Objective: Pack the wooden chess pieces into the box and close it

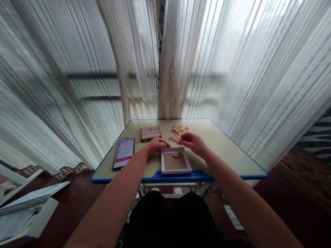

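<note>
An open, shallow box tray (176, 171) with pale walls lies at the table's front edge, and one round wooden piece (176, 155) with a red character rests inside it. My left hand (157, 144) is at the tray's back left corner, its fingers bent and close together; whether they pinch anything is hidden. Behind the tray's back right corner, my right hand (192, 142) has its fingertips together at the near edge of a pile of round wooden pieces (178, 130). What those fingertips hold is too small to make out. Another piece (182, 146) lies just below them.
A brown patterned box lid (151, 133) lies behind my left hand. Left of the tray is a phone (124, 153) with a lit screen. The table (227, 151) has a blue rim, with curtains behind it. An open white box (38, 220) stands at lower left.
</note>
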`<state>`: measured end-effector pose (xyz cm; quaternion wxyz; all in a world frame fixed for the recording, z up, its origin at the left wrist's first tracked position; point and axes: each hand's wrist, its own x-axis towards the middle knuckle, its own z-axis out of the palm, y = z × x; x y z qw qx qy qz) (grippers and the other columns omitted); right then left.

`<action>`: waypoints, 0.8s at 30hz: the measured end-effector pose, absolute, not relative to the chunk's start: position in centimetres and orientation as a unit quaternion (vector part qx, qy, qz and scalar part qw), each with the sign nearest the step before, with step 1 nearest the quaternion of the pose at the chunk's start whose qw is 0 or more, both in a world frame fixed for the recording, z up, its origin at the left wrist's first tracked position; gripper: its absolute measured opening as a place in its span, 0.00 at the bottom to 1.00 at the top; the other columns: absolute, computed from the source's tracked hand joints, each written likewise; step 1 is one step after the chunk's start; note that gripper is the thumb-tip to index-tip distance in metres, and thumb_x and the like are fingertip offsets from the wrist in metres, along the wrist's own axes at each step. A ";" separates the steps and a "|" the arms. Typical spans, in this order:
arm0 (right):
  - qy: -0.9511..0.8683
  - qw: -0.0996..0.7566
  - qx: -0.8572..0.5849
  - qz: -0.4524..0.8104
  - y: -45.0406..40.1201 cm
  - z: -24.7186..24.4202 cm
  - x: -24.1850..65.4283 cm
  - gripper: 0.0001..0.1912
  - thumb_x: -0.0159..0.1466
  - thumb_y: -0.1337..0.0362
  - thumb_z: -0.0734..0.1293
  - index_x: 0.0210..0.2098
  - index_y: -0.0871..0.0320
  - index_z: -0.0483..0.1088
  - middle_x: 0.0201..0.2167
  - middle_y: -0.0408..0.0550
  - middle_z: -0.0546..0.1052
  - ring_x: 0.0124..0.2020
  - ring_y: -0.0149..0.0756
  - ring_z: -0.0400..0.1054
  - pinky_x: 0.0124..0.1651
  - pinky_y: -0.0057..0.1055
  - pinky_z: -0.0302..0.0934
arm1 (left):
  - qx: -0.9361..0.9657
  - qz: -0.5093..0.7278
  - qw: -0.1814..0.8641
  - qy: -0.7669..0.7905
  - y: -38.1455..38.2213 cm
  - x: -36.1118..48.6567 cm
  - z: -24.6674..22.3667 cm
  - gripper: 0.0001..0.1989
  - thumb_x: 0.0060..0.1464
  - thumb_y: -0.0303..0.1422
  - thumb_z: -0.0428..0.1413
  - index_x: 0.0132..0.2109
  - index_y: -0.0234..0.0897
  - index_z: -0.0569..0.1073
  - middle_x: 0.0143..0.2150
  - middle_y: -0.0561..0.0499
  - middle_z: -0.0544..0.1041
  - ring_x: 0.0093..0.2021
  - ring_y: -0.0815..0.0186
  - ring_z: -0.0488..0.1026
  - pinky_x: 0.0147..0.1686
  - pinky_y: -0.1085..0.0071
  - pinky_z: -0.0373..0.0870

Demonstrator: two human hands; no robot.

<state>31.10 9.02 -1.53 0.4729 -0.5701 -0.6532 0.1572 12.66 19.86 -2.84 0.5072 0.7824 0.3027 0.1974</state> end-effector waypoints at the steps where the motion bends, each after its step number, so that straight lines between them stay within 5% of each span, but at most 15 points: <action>1: -0.690 0.444 -0.554 0.138 8.6 -1.5 30.1 0.08 0.53 0.61 0.67 0.30 0.59 0.69 0.26 0.44 0.74 0.27 0.29 0.66 0.31 0.26 0.62 | 0.775 0.198 0.519 0.301 19.8 12.7 -2.8 0.14 0.35 0.25 0.51 0.30 0.32 0.79 0.26 0.50 0.77 0.29 0.67 0.68 0.31 0.74 0.64; 10: -0.831 0.252 -0.496 0.020 7.8 -1.6 26.8 0.06 0.57 0.63 0.64 0.30 0.54 0.74 0.29 0.46 0.75 0.35 0.34 0.65 0.40 0.30 0.58 | 0.779 0.180 0.537 0.269 20.7 12.9 -3.3 0.16 0.33 0.23 0.51 0.32 0.30 0.79 0.24 0.51 0.76 0.27 0.69 0.67 0.31 0.73 0.63; 24: -0.820 0.205 -0.534 -0.028 7.1 -1.0 26.6 0.07 0.55 0.60 0.65 0.30 0.54 0.75 0.25 0.46 0.71 0.32 0.35 0.61 0.36 0.31 0.54 | 0.788 0.182 0.527 0.262 21.0 12.8 -3.8 0.15 0.34 0.23 0.51 0.31 0.32 0.79 0.24 0.52 0.75 0.25 0.70 0.65 0.27 0.75 0.61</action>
